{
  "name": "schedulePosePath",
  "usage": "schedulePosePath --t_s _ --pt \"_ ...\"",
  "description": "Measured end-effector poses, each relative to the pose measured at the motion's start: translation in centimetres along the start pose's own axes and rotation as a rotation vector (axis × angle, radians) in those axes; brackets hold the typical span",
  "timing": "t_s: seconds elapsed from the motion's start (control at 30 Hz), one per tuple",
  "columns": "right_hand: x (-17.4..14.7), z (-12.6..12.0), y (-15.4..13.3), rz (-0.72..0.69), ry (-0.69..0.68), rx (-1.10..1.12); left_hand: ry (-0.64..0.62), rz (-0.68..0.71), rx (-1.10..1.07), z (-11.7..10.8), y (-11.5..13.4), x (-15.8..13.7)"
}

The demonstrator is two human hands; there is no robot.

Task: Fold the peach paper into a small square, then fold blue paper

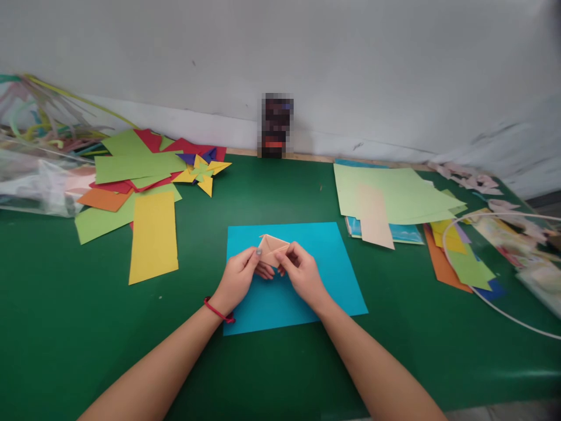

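A small folded piece of peach paper is held between both hands, above a blue sheet. My left hand pinches its left edge with the thumb on top; a red cord is round that wrist. My right hand grips the lower right edge between thumb and fingers. Creases and triangular flaps show on the paper's face. Some fingertips of both hands are hidden behind or beneath it.
Green and red paper sheets and a yellow strip lie left, beside a folded yellow-and-purple star. Pale green sheets with a peach strip lie right. A white cable loops at far right. A pixelated dark object stands against the wall.
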State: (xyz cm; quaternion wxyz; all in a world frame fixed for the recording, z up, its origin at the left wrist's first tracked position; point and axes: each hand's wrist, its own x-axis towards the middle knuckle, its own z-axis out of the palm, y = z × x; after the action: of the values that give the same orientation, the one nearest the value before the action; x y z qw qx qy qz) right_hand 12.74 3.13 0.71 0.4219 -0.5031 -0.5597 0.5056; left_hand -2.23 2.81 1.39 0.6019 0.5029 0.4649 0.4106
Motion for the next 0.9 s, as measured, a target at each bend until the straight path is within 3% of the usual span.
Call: schedulePosePath --t_s 0.4,0.7,0.9 --pt "-0.09 0.11 0.39 0.026 -0.01 0.036 -0.031 0.024 0.034 -0.29 -0.34 0.07" --pt "-0.12 0.38 0.01 0.041 -0.057 0.053 0.056 0.046 0.149 -0.32 -0.17 0.16" --pt "-0.11 0.17 -0.12 0.047 -0.028 0.031 -0.01 0.008 0.138 -0.6 -0.39 0.23"
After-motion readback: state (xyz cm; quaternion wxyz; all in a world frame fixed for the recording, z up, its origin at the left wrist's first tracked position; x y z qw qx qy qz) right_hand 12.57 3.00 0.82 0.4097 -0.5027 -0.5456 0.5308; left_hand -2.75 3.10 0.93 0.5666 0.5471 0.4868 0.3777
